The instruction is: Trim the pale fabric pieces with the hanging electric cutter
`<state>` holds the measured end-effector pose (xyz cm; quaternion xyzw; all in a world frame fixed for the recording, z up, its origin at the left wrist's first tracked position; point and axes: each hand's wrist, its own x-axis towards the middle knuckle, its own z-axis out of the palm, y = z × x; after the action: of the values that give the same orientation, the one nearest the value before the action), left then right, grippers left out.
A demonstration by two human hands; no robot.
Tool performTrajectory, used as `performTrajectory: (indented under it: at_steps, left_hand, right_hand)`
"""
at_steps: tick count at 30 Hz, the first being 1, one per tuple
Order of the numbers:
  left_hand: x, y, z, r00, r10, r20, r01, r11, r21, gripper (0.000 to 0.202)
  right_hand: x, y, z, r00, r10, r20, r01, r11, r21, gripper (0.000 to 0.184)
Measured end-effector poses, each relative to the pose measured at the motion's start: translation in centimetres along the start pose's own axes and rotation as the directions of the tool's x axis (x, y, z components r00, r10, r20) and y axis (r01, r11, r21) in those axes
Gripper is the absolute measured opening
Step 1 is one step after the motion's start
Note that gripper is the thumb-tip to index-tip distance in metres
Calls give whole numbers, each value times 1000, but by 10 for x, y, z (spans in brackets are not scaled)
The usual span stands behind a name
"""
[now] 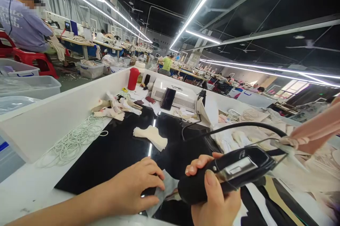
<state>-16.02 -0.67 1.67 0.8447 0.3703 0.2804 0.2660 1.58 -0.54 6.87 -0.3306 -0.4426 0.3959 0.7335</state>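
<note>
My right hand (216, 199) grips a black hand-held tool (228, 174) with a cord running up and back from it; its front end touches a pink fabric piece (316, 128) at the right. My left hand (135, 187) lies flat on the black mat (111, 151), fingertips pressing a small grey-white fabric patch (164, 189). A folded white cloth piece (151, 137) sits on the mat further back.
A coil of white elastic loops (74, 141) lies left on the white table. Cream fabric pieces (117, 107), a red bottle (133, 78), a white machine (176, 95) with a phone (168, 99) leaning on it stand behind. Other people sit at far tables.
</note>
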Motion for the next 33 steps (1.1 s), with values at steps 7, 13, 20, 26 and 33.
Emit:
performTrajectory:
  at_steps: [7, 13, 20, 26, 33]
  left_hand:
    - [0, 4, -4, 1000, -18, 19, 18, 1000, 0, 31]
    - [-1, 2, -2, 1000, -9, 5, 9, 1000, 1, 31]
    - [0, 2, -2, 1000, -3, 13, 3, 1000, 21, 32]
    - [2, 4, -3, 1000, -7, 12, 7, 1000, 0, 34]
    - [0, 3, -2, 1000, 1, 7, -1, 1000, 4, 33]
  right_hand:
    - [0, -1, 2, 1000, -11, -17, 12, 1000, 18, 31]
    - [-2, 1, 3, 999, -18, -30, 18, 1000, 25, 34]
    - [-4, 0, 2, 1000, -1, -1, 1, 1000, 0, 30]
    - [-14, -2, 5, 996, -26, 85, 21, 998, 61, 30]
    - [-17, -1, 10, 998, 34, 49, -37, 997, 65, 30]
